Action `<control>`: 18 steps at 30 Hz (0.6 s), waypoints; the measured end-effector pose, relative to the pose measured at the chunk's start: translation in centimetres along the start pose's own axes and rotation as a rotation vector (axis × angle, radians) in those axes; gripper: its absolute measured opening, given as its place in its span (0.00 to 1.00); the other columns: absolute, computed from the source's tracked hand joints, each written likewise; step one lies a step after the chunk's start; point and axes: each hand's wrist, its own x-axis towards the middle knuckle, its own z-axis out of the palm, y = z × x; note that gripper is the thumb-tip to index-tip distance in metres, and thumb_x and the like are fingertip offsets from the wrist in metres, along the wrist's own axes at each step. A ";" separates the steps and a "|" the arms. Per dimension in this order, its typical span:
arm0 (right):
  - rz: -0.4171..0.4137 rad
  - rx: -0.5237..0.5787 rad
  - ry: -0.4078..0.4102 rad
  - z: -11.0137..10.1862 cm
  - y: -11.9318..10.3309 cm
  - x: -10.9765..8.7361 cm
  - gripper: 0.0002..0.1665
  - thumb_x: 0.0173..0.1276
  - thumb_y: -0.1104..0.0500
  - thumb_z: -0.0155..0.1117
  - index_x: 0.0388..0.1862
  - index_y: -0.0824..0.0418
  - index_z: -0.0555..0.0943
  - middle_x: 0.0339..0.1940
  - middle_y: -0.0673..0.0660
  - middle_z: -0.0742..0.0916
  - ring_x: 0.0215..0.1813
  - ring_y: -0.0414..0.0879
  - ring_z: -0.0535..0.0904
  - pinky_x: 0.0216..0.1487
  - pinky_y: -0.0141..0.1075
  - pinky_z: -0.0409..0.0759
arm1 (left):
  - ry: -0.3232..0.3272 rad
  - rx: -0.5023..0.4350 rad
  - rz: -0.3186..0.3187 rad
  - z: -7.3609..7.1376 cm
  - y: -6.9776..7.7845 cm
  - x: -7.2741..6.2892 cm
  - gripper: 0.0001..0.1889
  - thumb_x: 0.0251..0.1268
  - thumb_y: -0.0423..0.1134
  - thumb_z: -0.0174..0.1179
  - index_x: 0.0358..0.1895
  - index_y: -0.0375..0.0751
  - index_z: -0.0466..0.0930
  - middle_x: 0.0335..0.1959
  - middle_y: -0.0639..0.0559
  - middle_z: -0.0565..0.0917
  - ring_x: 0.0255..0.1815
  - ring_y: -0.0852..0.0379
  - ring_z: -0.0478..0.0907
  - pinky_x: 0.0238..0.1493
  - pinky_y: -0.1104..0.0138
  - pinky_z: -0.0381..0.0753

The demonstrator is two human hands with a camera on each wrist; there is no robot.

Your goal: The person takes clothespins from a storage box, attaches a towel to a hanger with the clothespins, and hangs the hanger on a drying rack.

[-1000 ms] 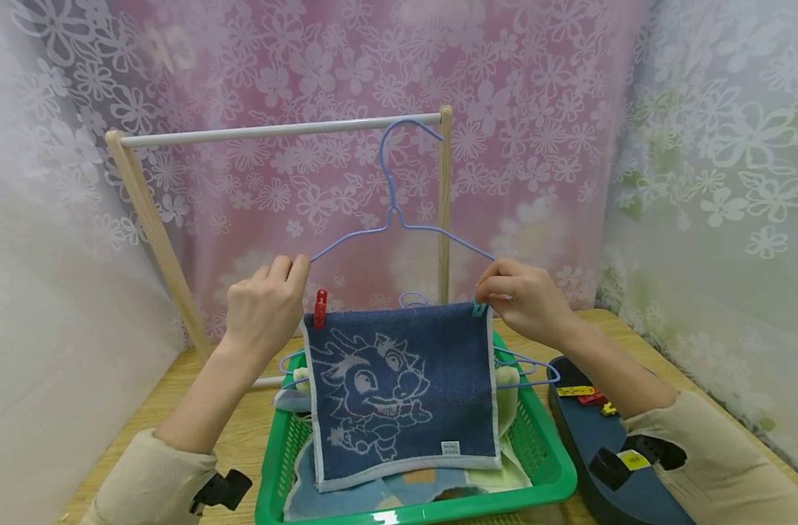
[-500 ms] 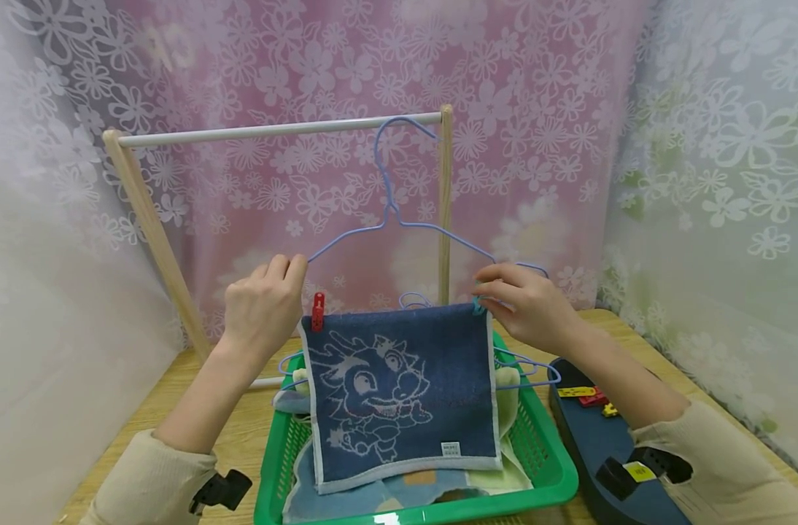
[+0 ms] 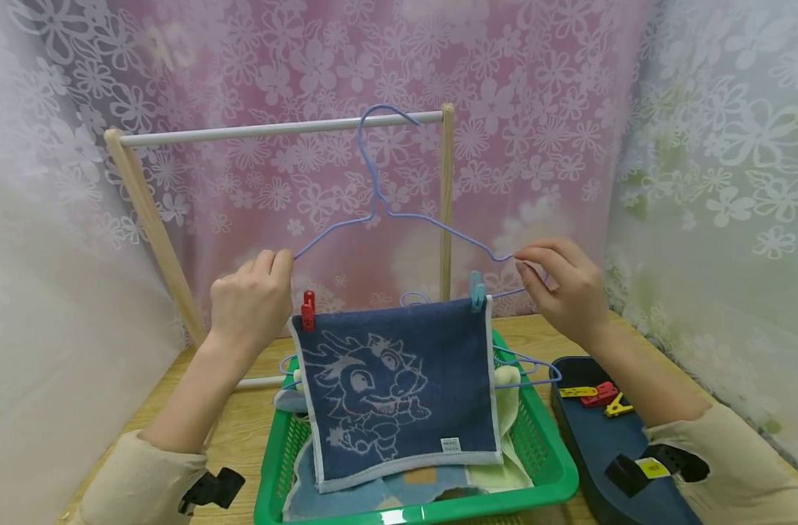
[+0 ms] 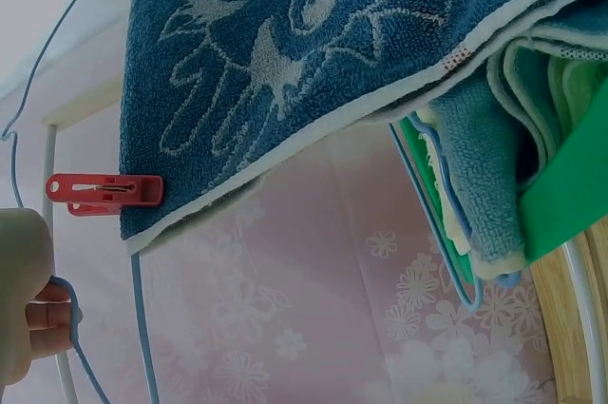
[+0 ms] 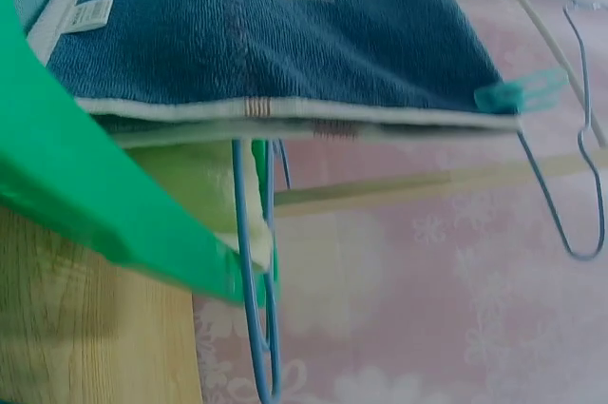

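My left hand [image 3: 251, 302] grips the left shoulder of a blue-purple clothes hanger [image 3: 346, 222], held upright. A dark blue hand towel [image 3: 448, 364] with a pale cartoon figure is folded over its lower bar. A red clothes peg [image 3: 308, 310] clips the towel's top left corner; a light teal peg [image 3: 478, 293] clips the top right. My right hand [image 3: 566, 284] pinches the wire at the hanger's right end, clear of the teal peg. The left wrist view shows the red peg [image 4: 104, 193] close beside the left fingers [image 4: 47, 333]; the right hand is outside its own wrist view.
A green basket [image 3: 556, 474] with towels and more hangers [image 3: 530, 364] stands below the held towel. Behind is a rack with a white rail [image 3: 274, 130] and wooden posts. A dark tray [image 3: 589, 430] at right holds yellow and red pegs [image 3: 598, 394]. Flowered curtains surround the table.
My right hand has left the teal peg on the towel's corner and moved right to the hanger's end. The hanger has shifted slightly left and up, with my left hand.
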 end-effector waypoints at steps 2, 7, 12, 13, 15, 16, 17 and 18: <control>0.060 0.016 0.016 -0.3 0.5 -0.1 0.24 0.69 0.49 0.54 0.31 0.70 0.81 0.30 0.63 0.82 0.32 0.54 0.76 0.40 0.22 0.67 | 0.013 0.000 -0.001 -0.1 -0.1 0.0 0.03 0.53 0.23 0.51 0.29 0.32 0.71 0.18 0.42 0.73 0.09 0.48 0.66 0.04 0.64 0.54; 0.223 0.066 0.061 -0.9 1.7 -0.7 0.09 0.64 0.66 0.59 0.30 0.73 0.80 0.28 0.65 0.82 0.33 0.41 0.74 0.41 0.20 0.68 | 0.034 0.006 -0.003 -0.5 -0.4 0.1 0.03 0.55 0.23 0.51 0.29 0.32 0.72 0.18 0.42 0.73 0.09 0.48 0.65 0.04 0.64 0.54; 0.463 0.118 0.036 -1.4 2.4 -0.9 0.05 0.62 0.75 0.56 0.31 0.75 0.80 0.27 0.55 0.84 0.32 0.28 0.75 0.36 0.19 0.72 | 0.066 0.024 -0.003 -1.0 -0.9 0.6 0.04 0.58 0.24 0.49 0.29 0.32 0.73 0.17 0.41 0.73 0.08 0.49 0.63 0.04 0.65 0.52; 0.515 0.127 0.022 -1.5 2.5 -0.9 0.06 0.64 0.73 0.55 0.31 0.75 0.80 0.27 0.50 0.84 0.30 0.28 0.76 0.35 0.19 0.72 | 0.072 0.029 -0.003 -1.1 -1.0 0.8 0.05 0.59 0.24 0.49 0.29 0.32 0.73 0.17 0.41 0.73 0.07 0.49 0.63 0.04 0.65 0.52; 0.600 0.141 -0.018 -1.5 2.9 -0.9 0.09 0.66 0.69 0.55 0.33 0.74 0.80 0.26 0.42 0.83 0.28 0.29 0.76 0.33 0.20 0.73 | 0.076 0.035 0.000 -1.4 -1.3 1.1 0.05 0.60 0.25 0.48 0.29 0.31 0.73 0.17 0.41 0.74 0.07 0.48 0.63 0.04 0.64 0.52; 0.630 0.130 -0.052 -1.5 3.0 -1.0 0.10 0.67 0.67 0.55 0.33 0.73 0.81 0.26 0.39 0.82 0.27 0.29 0.76 0.32 0.20 0.73 | 0.075 0.036 -0.001 -1.5 -1.4 1.2 0.05 0.60 0.25 0.48 0.29 0.31 0.74 0.17 0.41 0.74 0.08 0.47 0.64 0.04 0.64 0.52; 0.650 0.113 -0.093 -1.5 3.2 -1.1 0.11 0.68 0.65 0.55 0.34 0.72 0.81 0.26 0.40 0.82 0.27 0.29 0.76 0.31 0.20 0.73 | 0.076 0.038 -0.003 -1.7 -1.5 1.3 0.05 0.60 0.25 0.48 0.29 0.31 0.74 0.17 0.40 0.74 0.08 0.47 0.64 0.04 0.63 0.52; 0.655 0.088 -0.136 -1.4 3.4 -1.2 0.10 0.67 0.64 0.56 0.34 0.71 0.81 0.26 0.43 0.83 0.26 0.30 0.75 0.29 0.20 0.72 | 0.073 0.041 -0.006 -1.8 -1.6 1.3 0.05 0.60 0.25 0.48 0.29 0.31 0.74 0.17 0.40 0.74 0.08 0.47 0.64 0.04 0.63 0.52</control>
